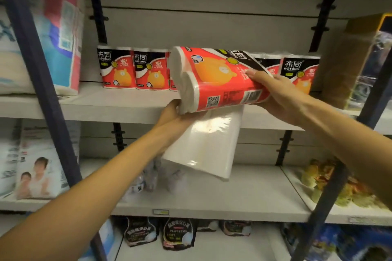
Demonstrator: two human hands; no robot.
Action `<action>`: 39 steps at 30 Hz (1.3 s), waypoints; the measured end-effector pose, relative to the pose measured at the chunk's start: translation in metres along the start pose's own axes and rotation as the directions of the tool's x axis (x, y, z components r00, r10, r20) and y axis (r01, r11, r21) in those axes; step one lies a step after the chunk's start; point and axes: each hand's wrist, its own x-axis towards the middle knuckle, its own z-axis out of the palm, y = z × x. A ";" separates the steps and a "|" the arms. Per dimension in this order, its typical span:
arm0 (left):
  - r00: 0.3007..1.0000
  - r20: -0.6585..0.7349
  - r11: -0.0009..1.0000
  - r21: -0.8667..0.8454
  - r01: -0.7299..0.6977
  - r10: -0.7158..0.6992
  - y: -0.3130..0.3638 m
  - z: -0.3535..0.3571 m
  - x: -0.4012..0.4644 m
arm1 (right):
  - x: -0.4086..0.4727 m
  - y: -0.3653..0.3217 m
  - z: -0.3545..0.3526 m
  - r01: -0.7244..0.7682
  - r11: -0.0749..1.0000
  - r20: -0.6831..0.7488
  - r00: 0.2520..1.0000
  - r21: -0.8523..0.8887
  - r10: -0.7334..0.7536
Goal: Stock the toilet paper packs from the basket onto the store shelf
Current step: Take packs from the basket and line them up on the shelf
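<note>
Both hands were clamped on one red toilet paper pack, held on its side just in front of the shelf. The left hand cupped its roll end from below, also pinning a clear white pack underneath; the right hand gripped the far end, seemingly steering it toward the gap in the standing row.

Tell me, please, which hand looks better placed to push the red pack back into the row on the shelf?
Probably the right hand: it grips the red pack at its near end, so it can push. The left hand supports it from below and also holds a white pack.
</note>
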 end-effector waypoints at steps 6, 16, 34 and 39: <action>0.993 -0.114 0.990 -0.141 -0.022 0.006 0.030 0.025 0.024 | 0.036 -0.029 -0.019 0.075 0.996 0.049 0.996 -0.046 -0.073; 0.947 -0.206 0.940 -0.288 0.183 -0.247 0.018 0.003 0.074 | 0.067 -0.043 -0.010 0.086 0.992 -0.024 0.996 -0.095 -0.089; 0.899 -0.307 0.905 -0.385 0.184 -0.313 -0.006 -0.111 0.164 | 0.188 -0.032 0.005 0.038 0.081 0.014 0.958 -0.996 -0.287; 0.895 -0.320 0.900 -0.402 0.171 -0.313 -0.007 -0.118 0.171 | 0.227 -0.009 0.001 0.016 -0.218 0.067 0.971 -0.976 -0.228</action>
